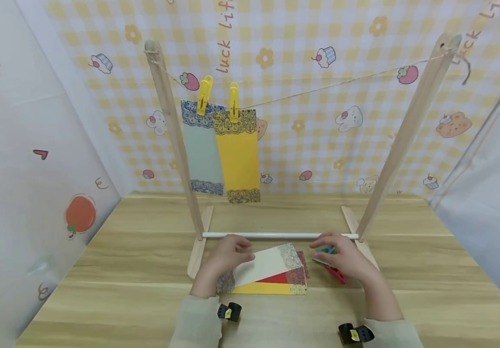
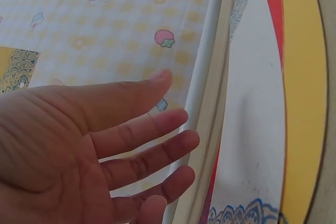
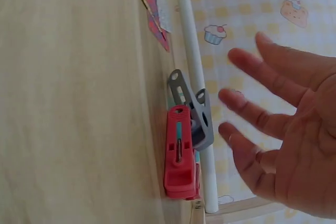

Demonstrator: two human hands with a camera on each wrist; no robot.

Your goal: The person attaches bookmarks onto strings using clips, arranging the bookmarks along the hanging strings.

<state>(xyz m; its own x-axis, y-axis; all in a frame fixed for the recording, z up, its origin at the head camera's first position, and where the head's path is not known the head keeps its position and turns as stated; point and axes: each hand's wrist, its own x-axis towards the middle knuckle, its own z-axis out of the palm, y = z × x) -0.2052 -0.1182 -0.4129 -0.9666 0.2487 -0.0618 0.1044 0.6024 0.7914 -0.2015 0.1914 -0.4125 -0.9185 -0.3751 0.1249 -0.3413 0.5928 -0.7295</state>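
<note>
My left hand [image 1: 228,255] is held above the left end of a pile of patterned paper strips, fingers loosely bent and nothing in them. On top of the pile lies a white strip [image 1: 264,265], over a red strip [image 1: 276,278] and a yellow strip [image 1: 260,288]. My right hand [image 1: 343,256] hovers over a few clothespins and holds nothing. Among these are a red clothespin [image 3: 180,153] and a grey clothespin [image 3: 194,111]; a teal one [image 1: 329,250] shows partly beneath the fingers.
A string [image 1: 315,90] runs between two wooden posts [image 1: 175,130]. Yellow clothespins [image 1: 234,102] hold a grey-green strip [image 1: 203,150] and a yellow hanging strip [image 1: 239,162] at its left. A white rod [image 1: 272,235] joins the posts low down, above the wooden table [image 1: 115,270].
</note>
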